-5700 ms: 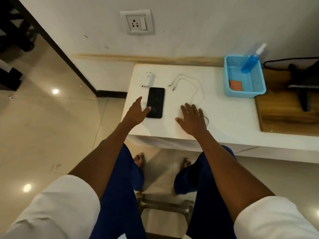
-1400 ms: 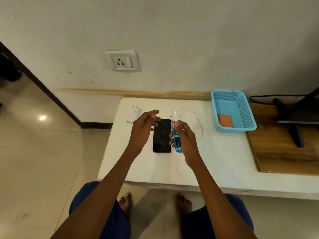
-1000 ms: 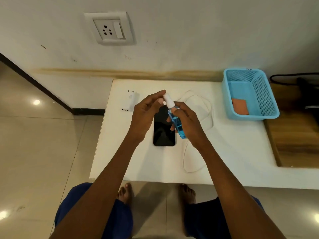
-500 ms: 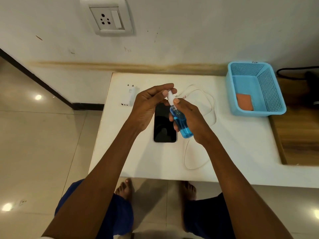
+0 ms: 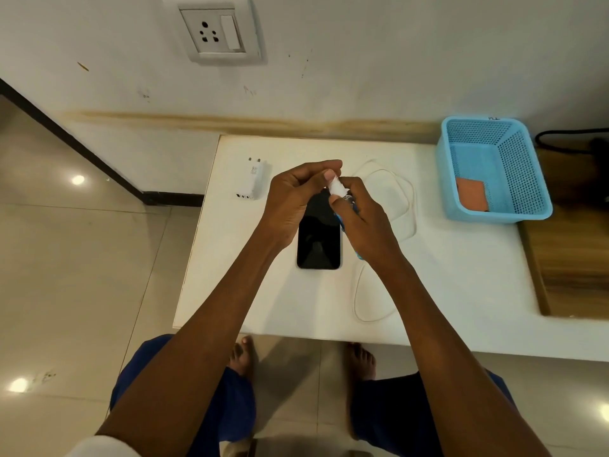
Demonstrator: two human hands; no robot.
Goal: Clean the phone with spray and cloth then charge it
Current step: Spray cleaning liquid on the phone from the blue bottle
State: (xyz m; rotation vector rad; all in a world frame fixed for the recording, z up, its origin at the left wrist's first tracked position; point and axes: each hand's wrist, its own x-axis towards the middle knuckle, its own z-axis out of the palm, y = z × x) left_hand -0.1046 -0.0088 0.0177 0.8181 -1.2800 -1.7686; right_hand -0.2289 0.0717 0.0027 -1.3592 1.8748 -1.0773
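Observation:
A black phone (image 5: 318, 245) lies face up on the white table (image 5: 461, 275). My right hand (image 5: 365, 222) grips a blue spray bottle (image 5: 349, 206) just above the phone's upper right; most of the bottle is hidden by the fingers. My left hand (image 5: 296, 199) pinches the bottle's white cap (image 5: 336, 187). An orange cloth (image 5: 472, 194) lies in the blue basket (image 5: 527, 173) at the right. A white charger (image 5: 252, 179) rests left of the phone, and a white cable (image 5: 408, 206) loops to the right.
A wall socket (image 5: 217, 29) is set in the wall above the table. A wooden surface (image 5: 573, 265) adjoins the table on the right, with a black cord (image 5: 570, 133) behind the basket. My knees and bare feet are below the table's front edge.
The spray bottle left the basket and is now in my right hand over the phone. My left hand came up from the table and took hold of the cap.

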